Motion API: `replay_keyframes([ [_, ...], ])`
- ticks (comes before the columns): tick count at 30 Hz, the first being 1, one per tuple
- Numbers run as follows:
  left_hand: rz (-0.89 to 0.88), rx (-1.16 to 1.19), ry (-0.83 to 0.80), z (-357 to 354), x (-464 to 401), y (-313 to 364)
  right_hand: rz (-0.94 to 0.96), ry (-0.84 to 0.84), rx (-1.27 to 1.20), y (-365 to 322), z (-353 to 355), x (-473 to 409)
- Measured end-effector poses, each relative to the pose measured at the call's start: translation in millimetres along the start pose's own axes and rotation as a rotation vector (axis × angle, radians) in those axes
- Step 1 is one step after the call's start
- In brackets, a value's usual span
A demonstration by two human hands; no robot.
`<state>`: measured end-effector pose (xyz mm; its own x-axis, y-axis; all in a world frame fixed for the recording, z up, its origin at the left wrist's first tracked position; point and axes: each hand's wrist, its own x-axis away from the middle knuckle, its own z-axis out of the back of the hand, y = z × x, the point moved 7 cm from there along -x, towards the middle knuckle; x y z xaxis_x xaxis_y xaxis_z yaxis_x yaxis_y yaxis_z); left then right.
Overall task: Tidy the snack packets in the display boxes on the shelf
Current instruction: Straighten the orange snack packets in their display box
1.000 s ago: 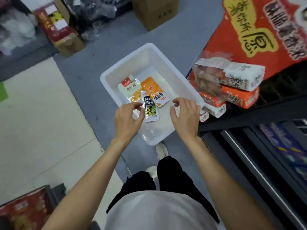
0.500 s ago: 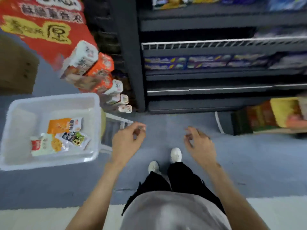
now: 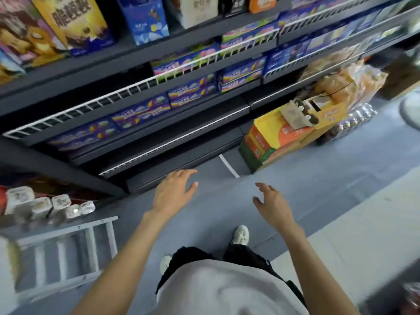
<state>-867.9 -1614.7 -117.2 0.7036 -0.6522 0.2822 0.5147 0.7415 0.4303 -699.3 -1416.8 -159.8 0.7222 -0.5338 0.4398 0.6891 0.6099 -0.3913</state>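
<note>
My left hand point(image 3: 173, 192) hangs in front of the dark shelf unit point(image 3: 159, 130), fingers spread and relaxed, holding nothing. My right hand point(image 3: 271, 202) hovers beside it over the grey floor, fingers loosely spread, also empty. Purple-blue snack boxes point(image 3: 191, 88) fill the wire-fronted shelf rows above the hands. Taller boxes point(image 3: 145, 19) stand on the top shelf. The white bin with the snack packets is out of view.
A yellow and orange carton point(image 3: 272, 135) sits on the floor to the right of the shelf, with bagged goods point(image 3: 350, 83) behind it. White cup packs point(image 3: 41, 204) and a white step frame point(image 3: 66, 248) are at the left. My feet stand on the grey floor point(image 3: 295, 176).
The view has swung from the white bin to the right and up the shelf. Both hands left the bin and its packets and now hang empty, fingers opened out, before the shelf.
</note>
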Motion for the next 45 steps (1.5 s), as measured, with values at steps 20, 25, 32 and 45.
replay_keyframes([
  [20,0.036,0.283,0.459,122.0,-202.7,146.4,0.43,0.312,-0.007,-18.8,247.9,-223.5],
  [25,-0.055,0.431,0.633,183.0,-245.6,181.8,0.69,0.543,-0.178,-59.2,347.3,-239.0],
  [32,-0.108,0.519,0.71,239.1,-302.6,220.6,0.803,0.523,-0.509,-94.4,432.8,-304.1],
  [45,-0.158,0.388,0.734,282.7,-354.0,248.9,1.283,0.235,-0.16,-176.9,466.1,-368.8],
])
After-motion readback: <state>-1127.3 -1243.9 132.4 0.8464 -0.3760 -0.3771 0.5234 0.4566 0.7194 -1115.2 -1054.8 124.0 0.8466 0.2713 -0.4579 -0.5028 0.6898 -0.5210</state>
